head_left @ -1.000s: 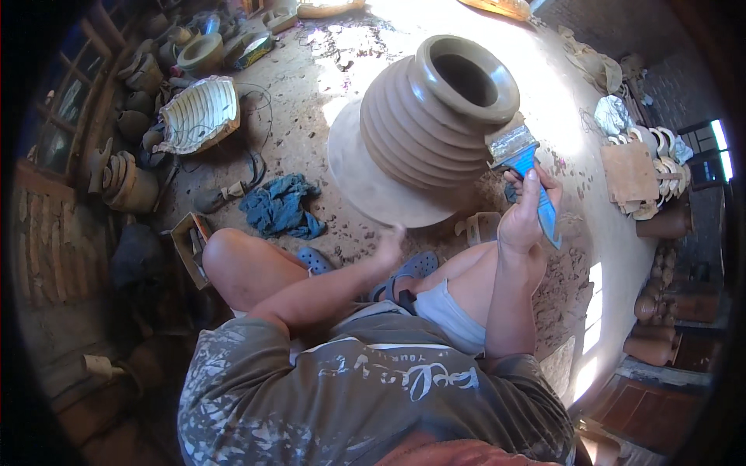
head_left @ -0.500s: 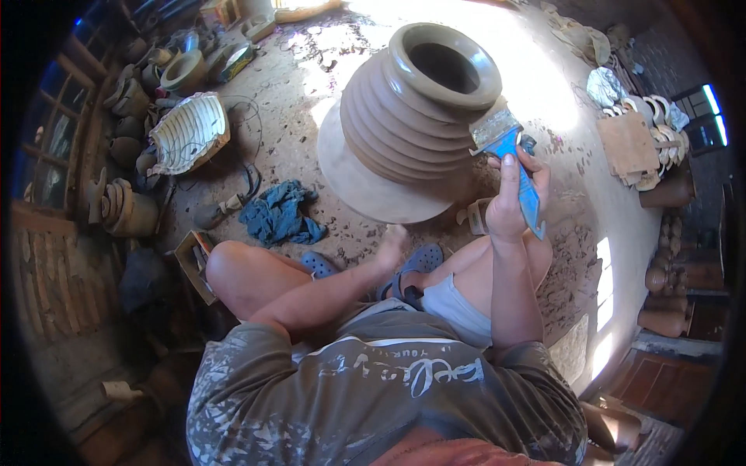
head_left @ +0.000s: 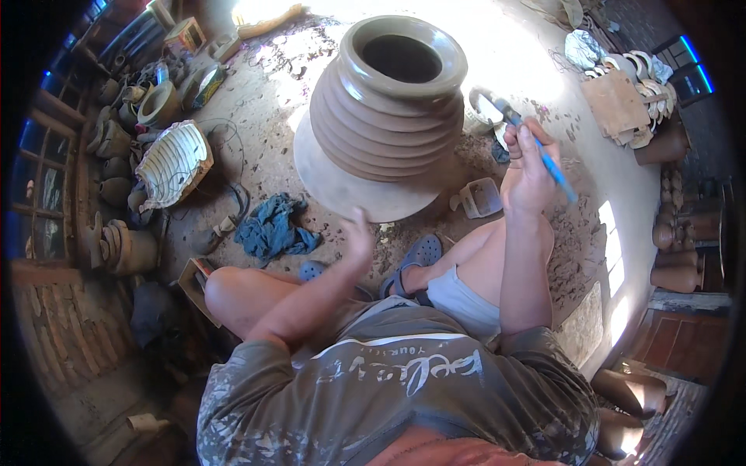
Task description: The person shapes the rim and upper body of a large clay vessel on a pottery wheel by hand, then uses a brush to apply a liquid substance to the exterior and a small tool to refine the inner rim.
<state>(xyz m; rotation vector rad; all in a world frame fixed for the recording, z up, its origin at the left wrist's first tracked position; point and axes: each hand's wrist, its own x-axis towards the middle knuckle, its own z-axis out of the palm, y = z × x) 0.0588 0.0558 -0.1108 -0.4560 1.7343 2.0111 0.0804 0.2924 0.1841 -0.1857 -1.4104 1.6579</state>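
A large ribbed clay pot (head_left: 381,132) with a glossy wet rim and wide mouth stands on a round pale wheel (head_left: 334,181). My right hand (head_left: 531,167) grips a blue-handled brush (head_left: 557,175), bristles upward, just right of the pot. My left hand (head_left: 357,237) is at the wheel's near edge, fingers apart and empty; whether it touches cannot tell. A crumpled blue cloth (head_left: 273,229) lies to its left. A plastic container (head_left: 480,199) sits right of the wheel.
Around the floor lie a ribbed pale mould (head_left: 172,163), pots and tools along the left wall (head_left: 159,105), stacked boards (head_left: 614,105) and clay pots (head_left: 673,276) on the right. My legs and sandals (head_left: 420,256) are below the wheel. Scraps of clay litter the floor.
My left hand has moved left and up along the wheel's near edge. The brush has turned edge-on and risen slightly. The pot appears higher and further left as the view shifts.
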